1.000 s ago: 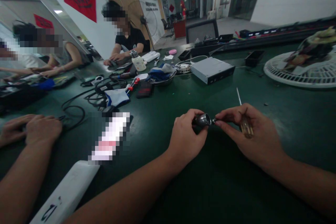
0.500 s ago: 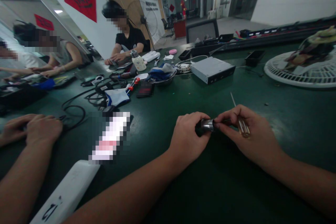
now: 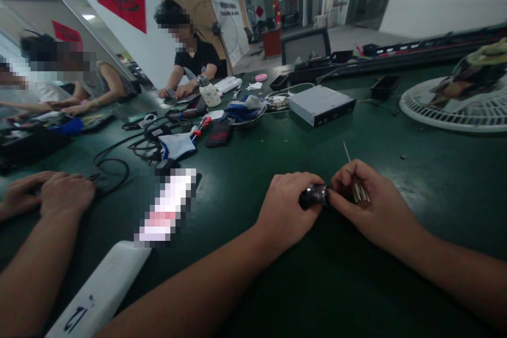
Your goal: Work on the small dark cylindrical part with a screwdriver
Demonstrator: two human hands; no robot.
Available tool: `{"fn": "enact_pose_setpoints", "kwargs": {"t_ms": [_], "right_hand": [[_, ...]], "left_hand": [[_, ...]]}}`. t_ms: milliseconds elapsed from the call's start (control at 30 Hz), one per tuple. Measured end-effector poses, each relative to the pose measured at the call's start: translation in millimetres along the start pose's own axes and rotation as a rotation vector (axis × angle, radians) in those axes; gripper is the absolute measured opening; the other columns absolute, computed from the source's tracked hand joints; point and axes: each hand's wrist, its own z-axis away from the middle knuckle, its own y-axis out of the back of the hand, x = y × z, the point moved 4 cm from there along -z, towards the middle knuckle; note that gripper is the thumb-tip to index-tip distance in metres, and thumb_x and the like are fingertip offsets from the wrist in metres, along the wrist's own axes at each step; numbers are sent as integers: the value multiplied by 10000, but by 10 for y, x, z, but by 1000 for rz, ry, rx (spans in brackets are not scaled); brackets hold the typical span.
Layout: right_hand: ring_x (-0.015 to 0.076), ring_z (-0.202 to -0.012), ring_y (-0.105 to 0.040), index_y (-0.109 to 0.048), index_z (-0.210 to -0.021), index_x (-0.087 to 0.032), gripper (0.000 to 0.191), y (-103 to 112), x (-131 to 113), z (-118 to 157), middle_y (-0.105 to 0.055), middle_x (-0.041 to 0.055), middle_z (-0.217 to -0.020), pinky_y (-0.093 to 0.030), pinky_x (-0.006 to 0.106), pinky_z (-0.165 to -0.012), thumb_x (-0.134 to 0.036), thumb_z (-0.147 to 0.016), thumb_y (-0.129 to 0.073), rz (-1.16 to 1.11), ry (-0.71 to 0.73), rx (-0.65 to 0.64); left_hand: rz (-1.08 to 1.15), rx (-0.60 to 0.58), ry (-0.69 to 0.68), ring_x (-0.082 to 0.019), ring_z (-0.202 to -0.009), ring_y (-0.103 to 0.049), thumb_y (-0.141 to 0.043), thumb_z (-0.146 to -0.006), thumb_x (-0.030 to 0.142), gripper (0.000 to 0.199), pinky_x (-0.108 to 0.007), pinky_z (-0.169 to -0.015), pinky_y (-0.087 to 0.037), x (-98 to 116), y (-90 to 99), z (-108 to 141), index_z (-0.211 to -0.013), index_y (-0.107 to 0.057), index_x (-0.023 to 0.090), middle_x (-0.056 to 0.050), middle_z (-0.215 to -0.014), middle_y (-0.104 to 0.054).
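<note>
**Item:** small polished steel cylinder point(image 3: 316, 195), dark at left end, between the hands, over green bench mat point(image 3: 253, 296), right of centre, near side.

**Hands:** left hand point(image 3: 287, 211): fingers closed over cyl., gripping it. Right hand point(image 3: 372, 203): fingers curled round clear-handled screwdriver point(image 3: 361, 194), thin shaft pointing far; index fingertip point(image 3: 332, 195) against cyl.'s right end.

**Room:** mat runs on past both hands, near and right. Grey metal box point(image 3: 321, 105) well beyond, far; round white fan guard point(image 3: 455, 111) far right.

**Left of hands:** pixelated object point(image 3: 166, 206), white strip point(image 3: 99, 293), black cables point(image 3: 111, 169), white-and-blue cloth point(image 3: 177, 146). Co-worker's hands point(image 3: 51, 195) near left, apart from item. Co-worker in black shirt point(image 3: 196, 58) at far end.
</note>
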Motion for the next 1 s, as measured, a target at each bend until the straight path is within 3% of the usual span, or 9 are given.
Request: {"fn": "enact_pose_setpoints", "kwargs": {"t_ms": [300, 800, 1000], "right_hand": [[173, -714, -635, -468, -880, -260, 233, -11, -43, 10, -649, 5, -819, -513, 296, -610, -269, -853, -699, -2, 20, -40], [153, -618, -582, -477, -874, -264, 213, -16, -7, -8, -605, -22, -744, -471, 288, -550, -294, -853, -687, 67, -14, -31], [178, -683, -642, -523, -929, -258, 159, 6, -29, 13, -659, 12, -816, -511, 301, -577, -312, -892, -668, 27, -5, 8]], "left_hand": [[23, 57, 47, -231, -1019, -718, -713, -825, 125, 262, -446, -974, -528, -11, 21, 8, -1057, -704, 247, -16, -1057, -782], [18, 41, -8, -226, -1013, -718, -725, -828, 131, 250, -431, -966, -511, -11, 4, 10, -1049, -702, 246, -7, -1046, -786], [43, 111, 76, -217, -947, -714, -746, -802, 122, 245, -429, -946, -521, -26, 36, 0, -1016, -709, 237, -2, -1003, -786]]}}
